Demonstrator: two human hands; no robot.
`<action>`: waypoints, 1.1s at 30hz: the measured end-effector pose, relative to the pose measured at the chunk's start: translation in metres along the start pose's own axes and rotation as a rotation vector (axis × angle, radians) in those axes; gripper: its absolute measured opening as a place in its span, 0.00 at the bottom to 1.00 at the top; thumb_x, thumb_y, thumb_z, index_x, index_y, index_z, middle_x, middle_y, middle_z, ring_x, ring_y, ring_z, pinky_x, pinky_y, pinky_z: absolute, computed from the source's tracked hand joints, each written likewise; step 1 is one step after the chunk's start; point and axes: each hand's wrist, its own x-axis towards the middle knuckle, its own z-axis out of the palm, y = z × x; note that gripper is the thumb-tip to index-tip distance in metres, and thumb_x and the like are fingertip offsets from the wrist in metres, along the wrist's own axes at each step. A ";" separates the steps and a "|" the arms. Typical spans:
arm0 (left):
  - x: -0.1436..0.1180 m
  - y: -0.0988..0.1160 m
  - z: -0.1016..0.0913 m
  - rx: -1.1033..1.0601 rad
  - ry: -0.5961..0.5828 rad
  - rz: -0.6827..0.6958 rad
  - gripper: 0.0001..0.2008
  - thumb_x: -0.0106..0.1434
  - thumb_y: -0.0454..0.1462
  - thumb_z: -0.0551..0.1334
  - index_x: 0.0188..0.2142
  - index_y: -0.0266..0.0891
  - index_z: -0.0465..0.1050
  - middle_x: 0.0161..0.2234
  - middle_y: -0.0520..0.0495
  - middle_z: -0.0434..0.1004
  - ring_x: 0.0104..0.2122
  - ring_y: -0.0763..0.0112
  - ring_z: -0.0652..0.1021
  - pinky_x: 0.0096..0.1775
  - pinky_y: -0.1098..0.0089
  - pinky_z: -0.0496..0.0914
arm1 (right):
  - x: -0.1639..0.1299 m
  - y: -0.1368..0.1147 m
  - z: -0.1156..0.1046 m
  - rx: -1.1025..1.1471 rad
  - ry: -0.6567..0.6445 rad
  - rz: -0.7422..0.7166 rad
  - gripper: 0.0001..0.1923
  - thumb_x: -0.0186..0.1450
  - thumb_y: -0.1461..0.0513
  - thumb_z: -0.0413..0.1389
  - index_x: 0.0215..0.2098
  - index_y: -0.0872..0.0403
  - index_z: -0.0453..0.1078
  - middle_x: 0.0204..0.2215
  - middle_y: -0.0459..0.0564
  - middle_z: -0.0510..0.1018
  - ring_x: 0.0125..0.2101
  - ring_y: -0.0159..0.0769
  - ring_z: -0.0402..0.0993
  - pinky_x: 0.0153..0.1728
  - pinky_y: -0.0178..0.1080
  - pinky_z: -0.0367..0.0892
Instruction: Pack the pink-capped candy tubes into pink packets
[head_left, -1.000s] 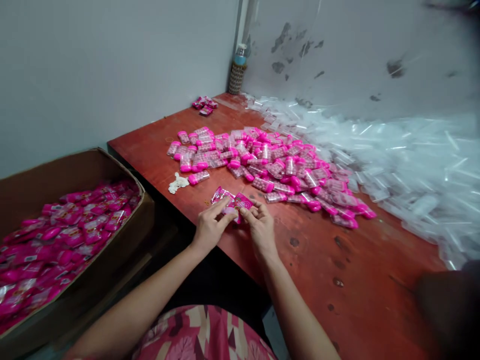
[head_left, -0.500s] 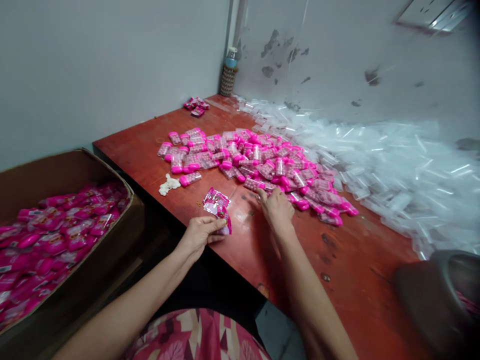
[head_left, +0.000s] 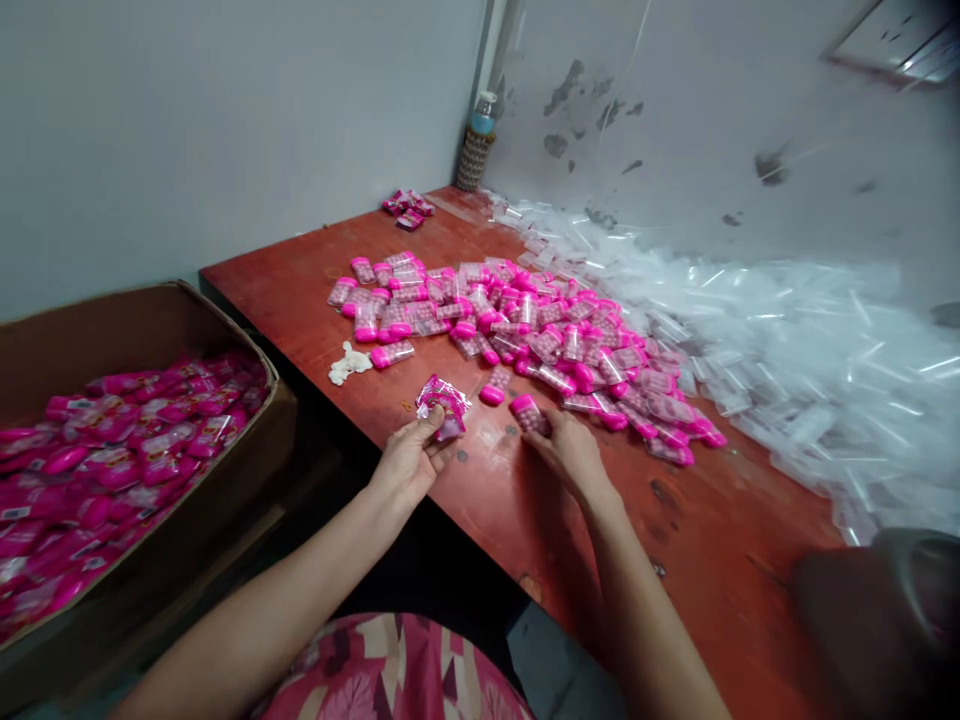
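Fingers of the left hand [head_left: 411, 462] pinch a crinkled pink printed plastic packet [head_left: 442, 405] just above the near edge of the red-brown wooden table [head_left: 720, 560]. Beside it, the right hand [head_left: 571, 452] grasps a small clear candy case with a pink cap [head_left: 527, 412] at its fingertips, low over the tabletop. One loose case [head_left: 495, 386] lies between the hands. Just beyond spreads a heap of like pink-capped cases [head_left: 540, 325], and right of it a drift of clear empty plastic sleeves [head_left: 810, 340]. Bare tabletop lies near the right forearm. Left, off the table, an open cardboard box [head_left: 150, 310] holds pink packets.
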 end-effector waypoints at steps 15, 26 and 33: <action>0.003 -0.010 0.008 -0.113 0.034 0.002 0.05 0.52 0.33 0.64 0.28 0.35 0.69 0.24 0.47 0.75 0.26 0.69 0.78 0.31 0.70 0.73 | -0.054 -0.034 0.006 -0.137 0.103 -0.099 0.16 0.63 0.54 0.44 0.44 0.52 0.63 0.39 0.56 0.71 0.39 0.46 0.67 0.27 0.38 0.59; 0.003 -0.013 0.007 -0.182 0.011 0.023 0.06 0.52 0.34 0.64 0.28 0.34 0.68 0.24 0.46 0.74 0.25 0.70 0.77 0.28 0.72 0.72 | -0.084 -0.075 0.012 1.341 -0.140 0.149 0.16 0.57 0.49 0.53 0.30 0.52 0.57 0.18 0.41 0.70 0.14 0.29 0.65 0.12 0.31 0.59; -0.005 -0.022 0.011 -0.091 -0.093 0.117 0.13 0.46 0.37 0.68 0.24 0.34 0.66 0.20 0.51 0.71 0.19 0.76 0.72 0.22 0.76 0.68 | -0.085 -0.098 0.014 1.410 -0.037 0.217 0.14 0.57 0.52 0.54 0.31 0.52 0.57 0.18 0.39 0.71 0.12 0.27 0.66 0.12 0.29 0.63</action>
